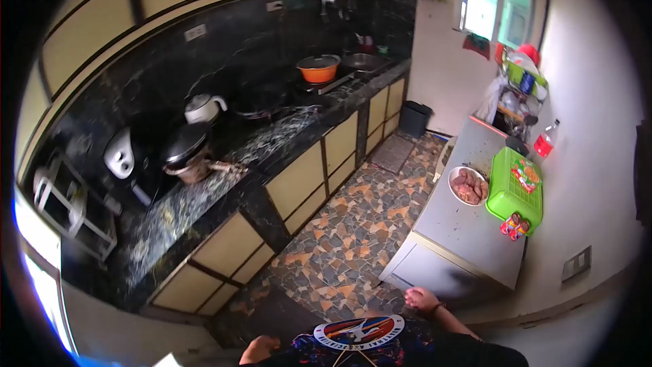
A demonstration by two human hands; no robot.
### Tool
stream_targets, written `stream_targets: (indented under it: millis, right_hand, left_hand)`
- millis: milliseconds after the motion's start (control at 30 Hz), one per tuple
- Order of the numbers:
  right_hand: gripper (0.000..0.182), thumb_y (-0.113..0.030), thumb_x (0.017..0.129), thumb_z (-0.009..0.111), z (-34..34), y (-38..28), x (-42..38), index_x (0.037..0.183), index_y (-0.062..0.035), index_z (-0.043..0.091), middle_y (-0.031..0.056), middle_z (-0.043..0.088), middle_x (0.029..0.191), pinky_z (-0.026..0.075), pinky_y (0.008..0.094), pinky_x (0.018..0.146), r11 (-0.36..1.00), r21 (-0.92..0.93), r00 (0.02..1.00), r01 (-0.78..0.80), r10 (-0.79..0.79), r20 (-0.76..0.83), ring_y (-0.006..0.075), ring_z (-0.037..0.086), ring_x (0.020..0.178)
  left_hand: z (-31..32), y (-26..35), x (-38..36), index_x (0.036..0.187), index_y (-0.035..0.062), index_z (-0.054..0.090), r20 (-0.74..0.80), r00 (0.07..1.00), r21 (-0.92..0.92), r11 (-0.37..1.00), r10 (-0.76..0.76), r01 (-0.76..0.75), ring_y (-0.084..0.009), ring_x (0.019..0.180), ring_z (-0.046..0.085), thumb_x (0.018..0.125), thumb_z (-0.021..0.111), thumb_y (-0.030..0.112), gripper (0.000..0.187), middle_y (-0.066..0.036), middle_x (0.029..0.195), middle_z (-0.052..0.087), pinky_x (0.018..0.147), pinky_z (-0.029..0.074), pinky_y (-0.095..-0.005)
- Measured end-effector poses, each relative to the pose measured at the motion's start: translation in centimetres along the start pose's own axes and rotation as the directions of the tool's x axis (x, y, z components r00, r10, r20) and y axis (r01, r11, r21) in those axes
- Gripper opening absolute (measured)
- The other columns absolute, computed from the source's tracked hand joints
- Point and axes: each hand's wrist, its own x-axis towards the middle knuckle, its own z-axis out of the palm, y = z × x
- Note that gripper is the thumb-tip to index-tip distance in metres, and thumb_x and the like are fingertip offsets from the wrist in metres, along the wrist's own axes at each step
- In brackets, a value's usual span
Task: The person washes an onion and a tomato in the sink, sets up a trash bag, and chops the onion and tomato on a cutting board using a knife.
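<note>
Inspector: State of the hands?

Operator: From my remote post, on the head view, I find the right hand (422, 300) loosely curled, with nothing visible in it. Its inner side is turned away, so whether it grips something I cannot tell. The left hand (260, 349) is cut by the lower edge and blurred; its opening and contents I cannot tell.

Inspector: Nearest items?

Operator: The right hand is low before the near side of the grey-topped unit (440, 223), with no contact I can make out. The left is beside the torso, well apart from the unit.

Inspector: And the bowl?

Operator: The white bowl (451, 192) sits on the unit's top, filled with pinkish-brown pieces (468, 188). Just beside it lies the green basket (502, 190), a printed packet (526, 174) on top. Red packets (514, 226) are at its near end; whether basket or unit bears them, I cannot tell.

Inspector: Recommended handling?

Operator: In my judgement, a reach should clear the unit's near edge and pass left of those packets. Handling the bowl calls for both palms beneath its sides, rim level: the heaped pieces could roll out if tilted.
</note>
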Motion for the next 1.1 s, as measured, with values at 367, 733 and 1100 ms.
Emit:
stream_targets:
  millis: [367,733,1100]
  right_hand:
    - [0.027,-0.030,0.094,0.051,2.1,-18.0,19.5,0.094,-0.0071,0.066,0.0082,0.063,0.078,0.048,0.0298,0.069,0.622,-0.618,0.877,0.480,-0.353,0.325,0.0186,0.062,0.073]
    - [0.052,-0.045,0.094,0.047,-3.0,-39.1,34.1,0.075,0.0004,0.063,0.0185,0.060,0.068,0.046,0.0416,0.061,0.609,-0.487,0.777,0.627,-0.532,0.335,0.0313,0.058,0.062]
    - [0.049,-0.044,0.094,0.047,-21.7,-43.8,43.4,0.080,-0.0002,0.064,0.0172,0.065,0.073,0.047,0.0425,0.065,0.848,-0.515,0.876,0.120,-0.335,-0.346,0.0322,0.061,0.065]
  left_hand:
    - [1.7,31.9,16.6,0.098,0.0082,0.065,0.081,0.989,0.118,0.984,0.121,-0.130,-0.0154,0.070,0.055,0.070,0.074,0.032,0.038,-0.004,0.084,0.063,0.061,0.044,-0.0339]
    - [4.7,58.5,29.1,0.101,0.0078,0.063,0.226,0.970,0.319,0.934,0.090,-0.161,-0.0154,0.067,0.052,0.072,0.072,0.030,0.038,-0.004,0.083,0.061,0.056,0.042,-0.0342]
    - [7.3,91.1,50.3,0.104,0.0075,0.061,0.315,0.929,0.723,0.683,-0.193,-0.104,-0.0155,0.064,0.050,0.075,0.070,0.029,0.037,-0.004,0.082,0.059,0.051,0.040,-0.0345]
